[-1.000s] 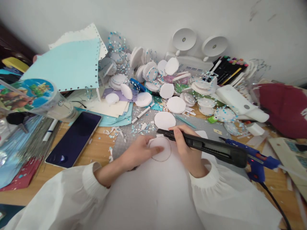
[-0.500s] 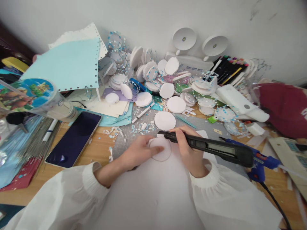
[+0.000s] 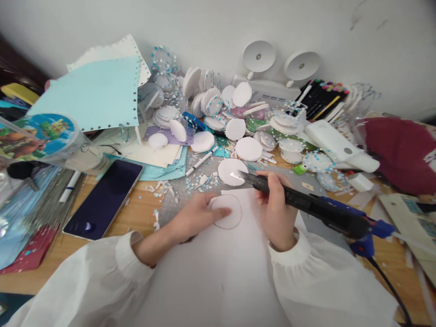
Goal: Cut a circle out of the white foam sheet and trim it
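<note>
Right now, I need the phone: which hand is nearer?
Left: the left hand is right of the phone, on the sheet; the right hand is farther right, gripping a cutter.

looks like a home craft corner, wooden surface [image 3: 141, 211] buried in paper scraps [image 3: 200, 181], white discs [image 3: 249, 149], markers [image 3: 320, 97], glue gun [image 3: 365, 245], gridded mat [image 3: 172, 211]

Smooth matt sheet [image 3: 250, 215], metal-bladed plastic cutter [image 3: 306, 203].
</note>
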Tool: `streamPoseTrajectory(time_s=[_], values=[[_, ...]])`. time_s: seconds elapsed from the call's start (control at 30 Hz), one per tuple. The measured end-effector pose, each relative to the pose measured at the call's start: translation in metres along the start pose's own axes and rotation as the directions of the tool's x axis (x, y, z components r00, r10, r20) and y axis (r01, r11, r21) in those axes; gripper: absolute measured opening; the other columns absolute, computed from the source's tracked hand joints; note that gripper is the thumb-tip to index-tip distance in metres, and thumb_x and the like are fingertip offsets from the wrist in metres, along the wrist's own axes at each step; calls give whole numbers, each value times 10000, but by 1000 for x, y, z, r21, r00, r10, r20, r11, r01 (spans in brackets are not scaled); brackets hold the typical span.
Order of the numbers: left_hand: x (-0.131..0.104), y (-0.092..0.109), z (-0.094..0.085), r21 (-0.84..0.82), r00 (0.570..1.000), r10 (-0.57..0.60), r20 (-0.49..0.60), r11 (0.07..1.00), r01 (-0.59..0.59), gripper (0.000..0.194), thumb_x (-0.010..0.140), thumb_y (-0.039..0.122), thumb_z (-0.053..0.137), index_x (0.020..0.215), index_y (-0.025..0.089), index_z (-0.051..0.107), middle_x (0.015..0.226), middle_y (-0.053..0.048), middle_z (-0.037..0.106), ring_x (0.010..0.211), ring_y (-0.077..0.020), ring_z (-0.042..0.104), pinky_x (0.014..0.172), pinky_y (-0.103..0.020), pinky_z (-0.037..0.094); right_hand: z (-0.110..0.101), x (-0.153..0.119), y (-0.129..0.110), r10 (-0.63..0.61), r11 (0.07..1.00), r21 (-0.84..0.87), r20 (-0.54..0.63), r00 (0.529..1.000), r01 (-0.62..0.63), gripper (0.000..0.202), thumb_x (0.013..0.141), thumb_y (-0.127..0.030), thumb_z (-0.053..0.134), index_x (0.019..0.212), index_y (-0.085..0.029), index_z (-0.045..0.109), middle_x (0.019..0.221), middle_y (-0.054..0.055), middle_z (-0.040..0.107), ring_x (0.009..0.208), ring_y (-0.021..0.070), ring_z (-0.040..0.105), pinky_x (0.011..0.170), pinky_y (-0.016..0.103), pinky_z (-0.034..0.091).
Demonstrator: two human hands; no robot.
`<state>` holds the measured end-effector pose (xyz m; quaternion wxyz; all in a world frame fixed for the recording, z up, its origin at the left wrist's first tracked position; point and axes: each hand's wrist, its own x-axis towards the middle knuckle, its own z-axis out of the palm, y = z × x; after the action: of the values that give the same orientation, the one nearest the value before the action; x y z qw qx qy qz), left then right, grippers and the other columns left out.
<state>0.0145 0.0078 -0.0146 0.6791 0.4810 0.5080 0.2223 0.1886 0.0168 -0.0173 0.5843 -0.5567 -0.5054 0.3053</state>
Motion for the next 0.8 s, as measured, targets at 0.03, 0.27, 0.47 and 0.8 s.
streamPoseTrajectory(time_s=[0.03,0.27,0.47,0.8], values=[[0,0,0,17,1000,6,2,1000,-6,339,695,431,664,851,130,652,705,-3,619,588,-131,550,518,-207,404,1,0,-1,-16,1000,3,7,1000,16,243,915,-418,481,972,-226,620,612,-32,510,462,100,443,455,250,376],[3,-2,-1,71,999,48,26,996,-50,309,735,433,617,833,140,611,698,6,567,585,-117,504,529,-207,381,-3,-7,-3,-209,971,-44,320,924,235,410,907,-419,504,1286,-264,484,838,29,679,791,190,653,736,355,528],[3,-4,-1,62,999,29,31,998,-31,322,737,438,618,860,140,618,708,0,563,574,-113,483,518,-210,367,-4,-7,-2,-313,916,-154,301,901,370,426,927,-481,425,1286,-261,495,743,13,709,959,250,627,965,478,405],[5,-3,-1,98,985,171,37,980,-174,251,774,364,590,853,134,650,680,15,557,593,-108,469,527,-197,342,2,-3,-1,-318,824,-258,527,788,505,440,916,-491,454,1277,-241,488,973,46,729,1054,244,609,983,437,358]])
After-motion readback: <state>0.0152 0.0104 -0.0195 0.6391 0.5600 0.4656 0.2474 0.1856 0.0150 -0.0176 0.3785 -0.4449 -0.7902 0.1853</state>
